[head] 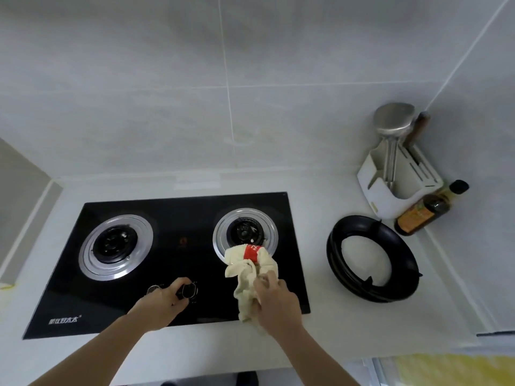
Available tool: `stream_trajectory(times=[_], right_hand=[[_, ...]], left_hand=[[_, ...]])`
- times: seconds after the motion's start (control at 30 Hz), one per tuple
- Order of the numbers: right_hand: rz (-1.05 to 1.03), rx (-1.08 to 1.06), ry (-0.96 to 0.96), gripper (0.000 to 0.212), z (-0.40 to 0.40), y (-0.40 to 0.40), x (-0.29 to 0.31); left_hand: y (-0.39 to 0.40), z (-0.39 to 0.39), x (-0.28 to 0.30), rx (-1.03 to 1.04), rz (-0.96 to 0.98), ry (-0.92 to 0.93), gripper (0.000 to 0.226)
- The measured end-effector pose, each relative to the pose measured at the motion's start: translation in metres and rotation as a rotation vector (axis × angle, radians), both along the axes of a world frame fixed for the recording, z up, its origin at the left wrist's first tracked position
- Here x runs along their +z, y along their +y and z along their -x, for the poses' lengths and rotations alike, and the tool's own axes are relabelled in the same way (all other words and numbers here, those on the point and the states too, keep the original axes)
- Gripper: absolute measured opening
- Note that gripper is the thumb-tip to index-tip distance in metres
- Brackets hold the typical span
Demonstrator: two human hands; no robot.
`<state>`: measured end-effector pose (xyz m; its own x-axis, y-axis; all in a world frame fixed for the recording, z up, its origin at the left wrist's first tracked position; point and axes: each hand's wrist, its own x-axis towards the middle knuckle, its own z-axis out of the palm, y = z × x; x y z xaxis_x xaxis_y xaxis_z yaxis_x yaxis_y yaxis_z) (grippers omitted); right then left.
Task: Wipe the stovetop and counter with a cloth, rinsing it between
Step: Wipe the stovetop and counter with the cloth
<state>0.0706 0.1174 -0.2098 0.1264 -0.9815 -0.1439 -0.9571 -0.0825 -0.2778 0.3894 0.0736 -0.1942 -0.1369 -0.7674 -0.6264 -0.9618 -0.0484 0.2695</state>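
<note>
On the pale counter (320, 196), set toward its left and front: one black glass stovetop (178, 218), two burners, brand lettering at its front-left corner. Left burner (115, 246) and right burner (245, 232) each sit in a silver ring, both without pan supports. Near the stovetop's front edge, between the burners: a black control knob (187, 290), with a second knob (153, 288) just left of it, mostly hidden. Left hand (161, 300): fingers curled around the black knob, gripping it. Right hand (274, 298): fingers closed on a bunched cream cloth (248, 270) with a red patch; the cloth's upper part lies on the front rim of the right burner's ring, and its lower end hangs down past the hand toward the stovetop's front edge. On the counter just right of the stovetop: black ring-shaped pan supports (373, 260), seemingly stacked, count unclear. At the counter's back-right corner: one white utensil holder (395, 185) containing a steel ladle (393, 121), bowl upward, and a dark-handled item behind it, unidentified. Touching or just beside the holder's right side: one dark sauce bottle (429, 210), black cap, orange label, leaning in this view.
</note>
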Motion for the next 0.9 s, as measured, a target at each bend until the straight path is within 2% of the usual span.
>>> stream_trajectory(times=[0.2, 0.3, 0.43, 0.53, 0.6, 0.8, 0.9], right_hand=[[0.040, -0.191, 0.003, 0.028, 0.059, -0.024, -0.014], [-0.026, -0.361, -0.001, 0.034, 0.075, -0.051, -0.017], [0.004, -0.618, -0.238, 0.048, 0.080, -0.113, -0.015], [0.090, -0.660, -0.372, 0.059, 0.062, -0.167, -0.015], [0.088, -0.619, -0.397, 0.058, 0.040, -0.193, -0.021], [-0.093, -0.531, -0.204, 0.079, 0.002, -0.231, -0.022], [-0.088, -0.513, -0.106, 0.085, -0.005, -0.243, -0.032]], left_hand=[[-0.018, 0.001, 0.006, 0.001, -0.021, 0.070, 0.025], [-0.029, 0.002, 0.005, 0.005, -0.057, 0.071, 0.021], [-0.039, 0.004, 0.008, -0.006, -0.076, 0.071, 0.019], [-0.041, -0.003, 0.010, 0.046, -0.039, 0.089, 0.023], [-0.039, -0.015, 0.011, 0.111, -0.025, 0.113, 0.020], [-0.042, -0.047, 0.026, 0.270, 0.153, 0.217, 0.017], [-0.042, -0.074, 0.024, 0.297, 0.268, 0.152, 0.028]])
